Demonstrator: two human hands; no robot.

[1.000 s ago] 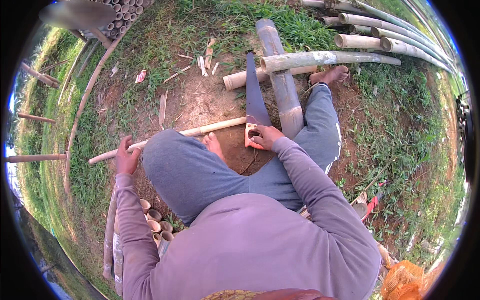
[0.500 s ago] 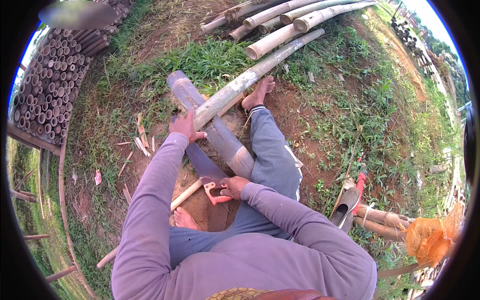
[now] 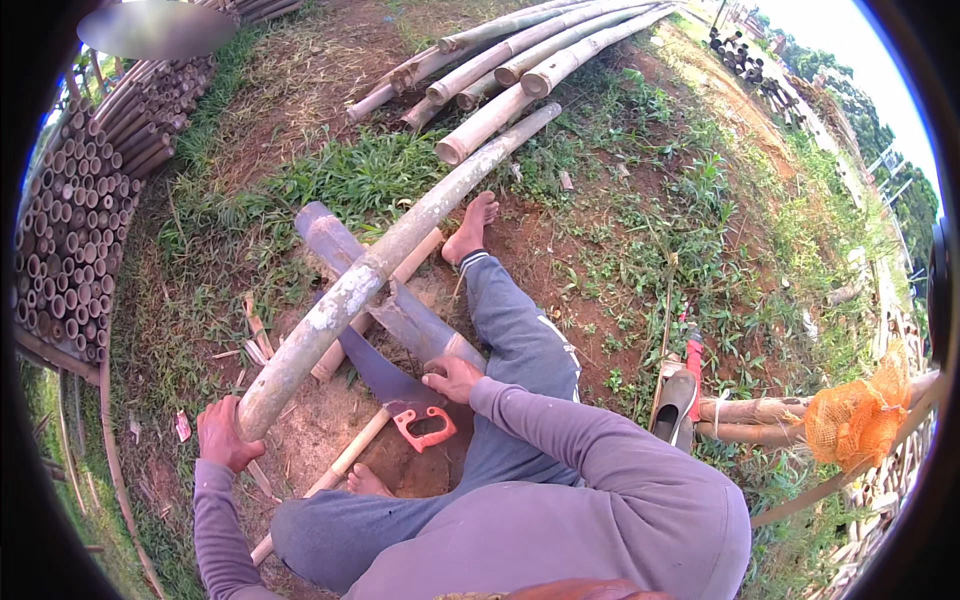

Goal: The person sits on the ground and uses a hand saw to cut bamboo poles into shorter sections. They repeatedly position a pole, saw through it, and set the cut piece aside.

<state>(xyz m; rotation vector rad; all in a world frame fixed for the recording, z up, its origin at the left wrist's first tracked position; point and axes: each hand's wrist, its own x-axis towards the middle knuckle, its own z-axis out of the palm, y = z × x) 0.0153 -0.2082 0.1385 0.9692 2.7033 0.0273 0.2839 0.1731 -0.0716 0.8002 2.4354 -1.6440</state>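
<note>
A long pale bamboo pole (image 3: 375,262) runs from the near left toward the far right, crossing over a thick dark bamboo piece (image 3: 415,322). My left hand (image 3: 229,434) is closed around the pole's near end. On the near end of the thick piece my right hand (image 3: 456,380) rests, fingers curled over it and thumb pointing left. Just below that hand lies a handsaw (image 3: 376,368) with an orange handle, its dark blade slanting up under the pole. No hand is on the saw.
Several cut bamboo poles (image 3: 500,75) lie at the far side. Stacked bamboo (image 3: 75,240) stands at left. To the right are a shoe (image 3: 674,402), a red object (image 3: 693,362) and orange netting (image 3: 857,412). A thin bamboo stick (image 3: 350,455) lies by my foot (image 3: 368,482).
My left hand has moved the pole down and to the left, so its near end now extends past the thick bamboo. My right hand has left the saw handle for the thick bamboo.
</note>
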